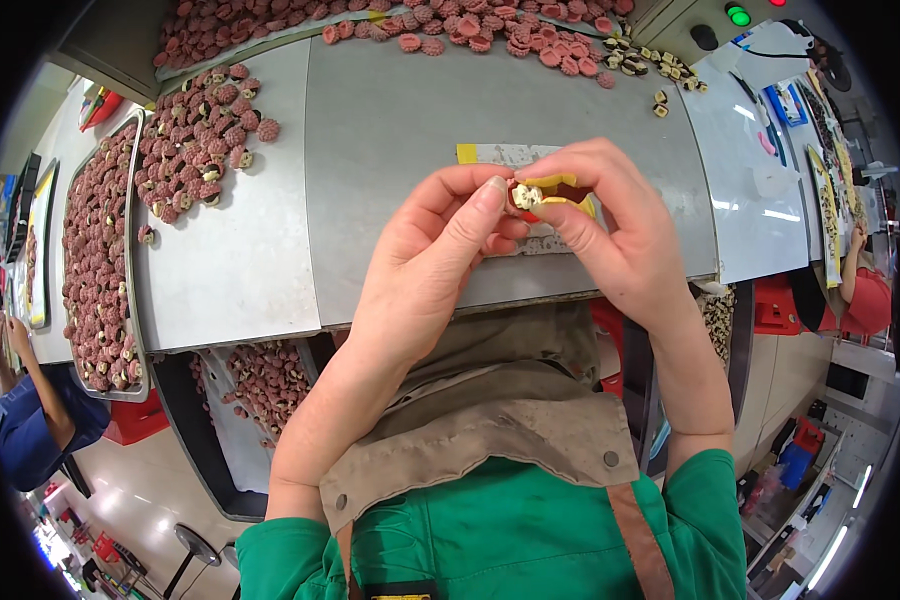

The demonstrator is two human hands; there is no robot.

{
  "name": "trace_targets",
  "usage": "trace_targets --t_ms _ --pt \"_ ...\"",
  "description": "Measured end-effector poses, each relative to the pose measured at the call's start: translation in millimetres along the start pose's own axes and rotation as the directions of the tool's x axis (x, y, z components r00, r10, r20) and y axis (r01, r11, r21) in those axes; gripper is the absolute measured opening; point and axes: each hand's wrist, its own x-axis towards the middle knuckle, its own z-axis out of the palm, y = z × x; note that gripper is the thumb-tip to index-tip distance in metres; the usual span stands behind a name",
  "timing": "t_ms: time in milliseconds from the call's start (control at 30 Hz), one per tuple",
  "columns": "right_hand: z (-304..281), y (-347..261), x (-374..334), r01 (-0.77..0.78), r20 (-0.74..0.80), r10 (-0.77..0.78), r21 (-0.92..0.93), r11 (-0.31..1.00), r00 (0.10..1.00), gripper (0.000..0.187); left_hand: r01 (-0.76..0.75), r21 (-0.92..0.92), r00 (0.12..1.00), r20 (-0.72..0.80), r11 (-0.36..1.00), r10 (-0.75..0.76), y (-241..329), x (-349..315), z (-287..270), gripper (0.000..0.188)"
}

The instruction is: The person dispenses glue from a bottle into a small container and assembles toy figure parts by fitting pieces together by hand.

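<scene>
Left hand: left hand (435,240), thumb and fingertips pinched close on the left side of a small red-and-cream piece; narrow grip.
Right hand: right hand (615,225), thumb below and fingers above, gripping a yellow-edged item (562,181); exact kind cannot be told, partly hidden by the fingers.
Piece in work: small red-and-cream piece (526,197), dark marks on its cream face, between the two hands' fingertips, touching the left thumb, above the table.
Table: grey metal table (390,200), in front of the person.
Under the hands: pale flat strip (490,153) with a yellow corner, lying on the table, partly covered by the hands.
Left heap: bumpy dusky-pink pieces (195,140), some with cream and dark parts, loose on the tabletop.
Left tray: metal tray (132,240), filled with similar pieces, beside the heap.
Far edge: pink cup-shaped pieces (475,25) in a long spread; cream-and-dark pieces (670,70) scattered at its right end.
Below table: dark bin (195,420) at left, holding pink pieces.
Clothing: brown apron (490,430) over a green shirt (500,535).
Others: co-worker in blue (45,415) at far left; co-worker's red sleeve (867,302) at far right.
</scene>
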Motion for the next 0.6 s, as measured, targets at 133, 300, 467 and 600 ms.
trace_targets --t_ms 133,300,467,600 --pt "8 1 -2 0.233 -0.011 -0.248 -0.308 0.923 0.969 0.023 -0.142 0.070 0.989 -0.041 0.987 0.145 -9 0 2 0.027" --pt "15 6 -15 0.113 -0.136 -0.140 -0.195 0.974 0.981 0.026 -0.218 0.189 0.974 -0.015 0.957 0.225 -11 -1 5 0.025" --pt "2 3 -5 0.246 -0.109 -0.286 -0.284 0.927 0.952 0.033 -0.059 0.088 0.998 0.015 0.994 0.058 -1 3 12 0.034" --pt "-7 8 -7 0.255 -0.054 -0.288 -0.329 0.909 0.956 0.037 -0.150 0.219 0.987 -0.029 0.964 0.160 -11 1 23 0.046"
